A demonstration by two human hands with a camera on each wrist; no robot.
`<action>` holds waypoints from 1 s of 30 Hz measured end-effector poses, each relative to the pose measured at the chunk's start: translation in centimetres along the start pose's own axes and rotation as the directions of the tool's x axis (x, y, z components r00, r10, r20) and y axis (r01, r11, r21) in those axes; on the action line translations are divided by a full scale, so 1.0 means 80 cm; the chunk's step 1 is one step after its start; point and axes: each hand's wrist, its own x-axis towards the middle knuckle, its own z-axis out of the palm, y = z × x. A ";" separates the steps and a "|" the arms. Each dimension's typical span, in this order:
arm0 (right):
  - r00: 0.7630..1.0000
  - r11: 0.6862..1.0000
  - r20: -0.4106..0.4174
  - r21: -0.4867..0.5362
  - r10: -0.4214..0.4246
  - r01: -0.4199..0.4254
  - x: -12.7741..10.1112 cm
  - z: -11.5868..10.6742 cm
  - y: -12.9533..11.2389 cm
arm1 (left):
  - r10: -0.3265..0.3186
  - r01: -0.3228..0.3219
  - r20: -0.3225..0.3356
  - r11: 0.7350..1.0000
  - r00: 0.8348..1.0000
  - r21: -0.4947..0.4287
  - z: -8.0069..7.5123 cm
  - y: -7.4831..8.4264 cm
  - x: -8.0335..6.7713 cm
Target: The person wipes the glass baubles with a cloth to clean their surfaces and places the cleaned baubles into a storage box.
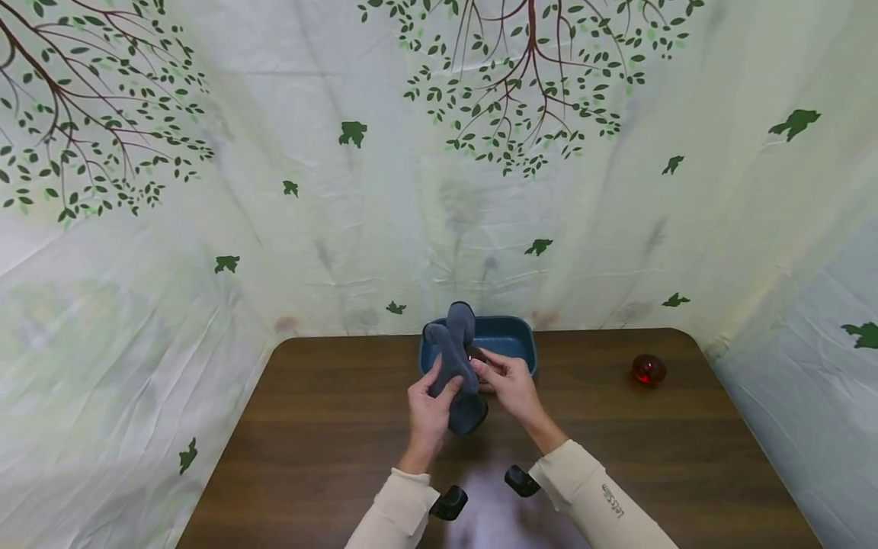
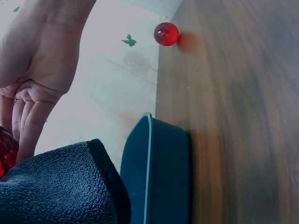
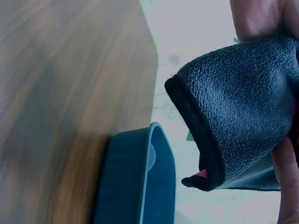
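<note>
From the head view, both hands meet above the middle of the brown worktop (image 1: 329, 427), holding a dark grey fleece cloth (image 1: 456, 366) between them. The left hand (image 1: 428, 412) grips the cloth's lower part, thumb up against the fabric and fingers curled behind it. The right hand (image 1: 509, 385) pinches the cloth from the other side, its fingertips closed at the fabric. The cloth stands upright, its top two folds rising in front of a blue tub (image 1: 507, 339) that sits on the worktop at the far edge, near the tree-patterned sheet (image 1: 439, 191). A red ball (image 1: 648, 369) lies on the worktop well to the right, apart from the tub. Cream sleeves (image 1: 597, 503) cover both forearms.

In the left wrist view, the cloth (image 2: 60, 186) fills the lower left corner, with the right hand (image 2: 39, 65) just above it, its fingers pressed to the fabric. Something red (image 2: 5, 156) shows at the left edge beside those fingers. The tub (image 2: 156, 172) stands beside the cloth, and the red ball (image 2: 166, 34) rests farther off.

In the right wrist view, the cloth (image 3: 238, 102) hangs folded with its dark hem (image 3: 191, 121) facing the camera, fingers (image 3: 261, 18) touching it at the top and right edges. A bit of red (image 3: 202, 173) peeks from the fold. The tub (image 3: 135, 182) sits below on the worktop (image 3: 65, 84).
</note>
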 end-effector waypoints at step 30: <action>0.990 0.990 0.063 -0.064 -0.126 0.130 -0.005 -0.002 0.010 | 0.012 -0.012 -0.041 1.000 0.999 0.009 0.002 -0.002 -0.002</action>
